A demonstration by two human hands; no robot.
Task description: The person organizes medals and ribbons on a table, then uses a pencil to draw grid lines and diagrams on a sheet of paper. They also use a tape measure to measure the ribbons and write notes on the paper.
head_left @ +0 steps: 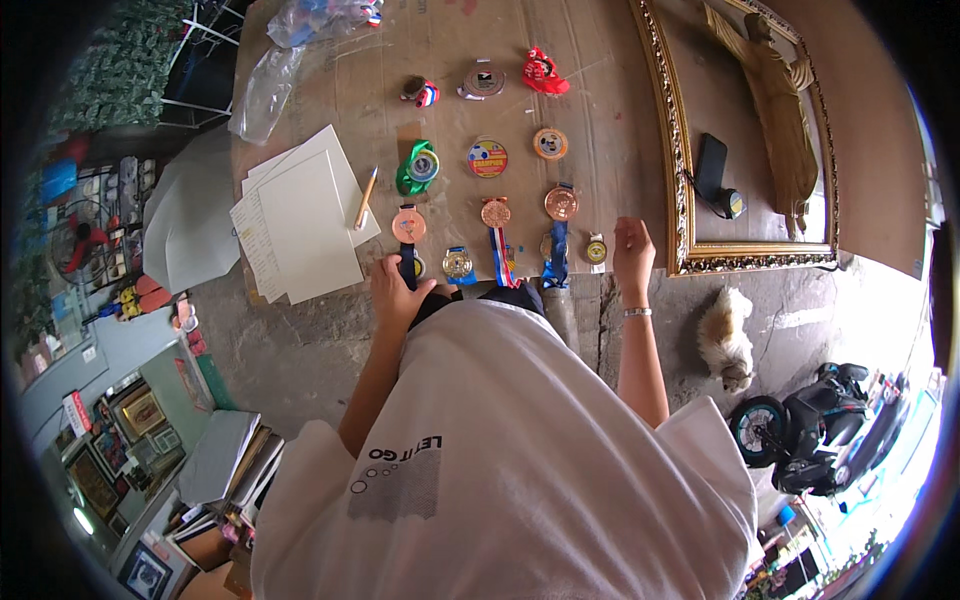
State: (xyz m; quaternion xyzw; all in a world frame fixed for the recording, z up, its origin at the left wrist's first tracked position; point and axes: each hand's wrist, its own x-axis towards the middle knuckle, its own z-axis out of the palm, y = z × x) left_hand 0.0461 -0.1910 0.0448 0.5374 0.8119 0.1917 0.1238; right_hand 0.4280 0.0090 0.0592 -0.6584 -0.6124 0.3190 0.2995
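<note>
Rows of medals lie on a brown cardboard-covered table. By the near left edge my left hand closes on the dark ribbon of a copper-coloured medal; another medal there is partly hidden. Resting at the near edge, my right hand has its fingers curled with nothing visible in them. A small yellow-centred medal lies just left of it. Between my hands are a gold medal, a copper medal on a striped ribbon and another copper medal above a blue ribbon.
Paper sheets and a pen lie at left. A gilt frame at right surrounds a carved figure and a black device. Clear plastic bags sit far left. A dog and motorbike are at right.
</note>
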